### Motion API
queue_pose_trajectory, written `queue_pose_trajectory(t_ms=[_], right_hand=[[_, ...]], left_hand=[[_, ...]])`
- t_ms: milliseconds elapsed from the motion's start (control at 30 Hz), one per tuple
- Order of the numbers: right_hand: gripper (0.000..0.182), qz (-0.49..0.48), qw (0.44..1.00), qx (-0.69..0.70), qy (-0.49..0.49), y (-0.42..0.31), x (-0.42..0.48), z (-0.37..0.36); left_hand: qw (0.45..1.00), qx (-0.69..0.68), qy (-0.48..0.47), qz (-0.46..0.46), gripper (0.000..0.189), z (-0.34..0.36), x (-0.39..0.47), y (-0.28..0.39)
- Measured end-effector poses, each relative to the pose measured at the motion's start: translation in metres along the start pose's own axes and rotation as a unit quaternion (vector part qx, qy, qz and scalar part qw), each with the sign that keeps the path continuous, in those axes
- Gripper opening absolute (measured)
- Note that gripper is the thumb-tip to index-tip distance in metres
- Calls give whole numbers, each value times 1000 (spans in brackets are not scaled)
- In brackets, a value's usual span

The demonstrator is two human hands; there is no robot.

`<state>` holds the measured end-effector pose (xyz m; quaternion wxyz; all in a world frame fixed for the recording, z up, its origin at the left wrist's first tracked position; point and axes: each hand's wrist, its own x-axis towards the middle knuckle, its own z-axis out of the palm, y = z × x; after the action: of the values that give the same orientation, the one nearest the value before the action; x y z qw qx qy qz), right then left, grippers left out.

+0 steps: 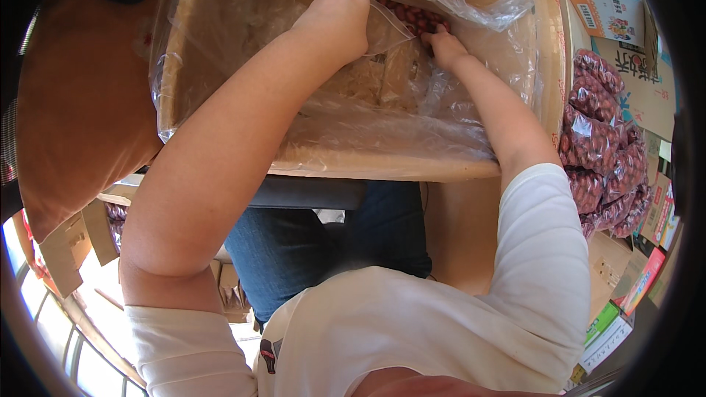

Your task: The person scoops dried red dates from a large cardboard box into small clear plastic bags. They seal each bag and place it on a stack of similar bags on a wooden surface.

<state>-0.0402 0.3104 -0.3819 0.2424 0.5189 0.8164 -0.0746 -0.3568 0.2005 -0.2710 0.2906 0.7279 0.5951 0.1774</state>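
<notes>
Before me a large cardboard box (342, 166) is lined with a crumpled clear plastic liner (220, 38). My left hand (339, 16) is closed in a fist over the box, pinching the rim of a small clear plastic bag (389, 30). The bag's mouth spreads to the right, towards my right hand (445, 48). Dark red dried fruits, apparently jujubes (416, 15), lie in the far right part of the box. The fingers of my right hand reach down among them, and their tips are hidden. Whether they grip any fruit cannot be seen.
Several filled clear bags of red fruit (593, 140) are piled to the right of the box, beside printed cartons (612, 16). An orange-brown cushion-like fabric object (91, 105) stands at left. A dark edge (309, 193) crosses above my legs.
</notes>
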Motion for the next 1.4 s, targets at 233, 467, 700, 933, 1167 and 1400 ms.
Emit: queue_pose_trajectory(t_ms=[233,467,700,933,1167,1400], right_hand=[[33,20,997,67,18,-26,-19,-52],[27,-29,926,375,-22,-61,-76,-125],[30,-98,823,552,-93,-109,-88,-179],[27,46,854,518,-20,-101,-60,-157],[44,3,983,180,43,-31,16,-30],[51,-95,981,-44,161,-48,34,-11]], left_hand=[[1000,-6,5,-7,27,1,1,-3],[1000,2,0,-3,29,0,2,-1],[1000,15,1,11,36,-1,4,-5],[1000,6,17,-1,39,2,3,-7],[1000,-19,15,-4,35,1,0,0],[999,-22,43,4,30,2,-3,-5]])
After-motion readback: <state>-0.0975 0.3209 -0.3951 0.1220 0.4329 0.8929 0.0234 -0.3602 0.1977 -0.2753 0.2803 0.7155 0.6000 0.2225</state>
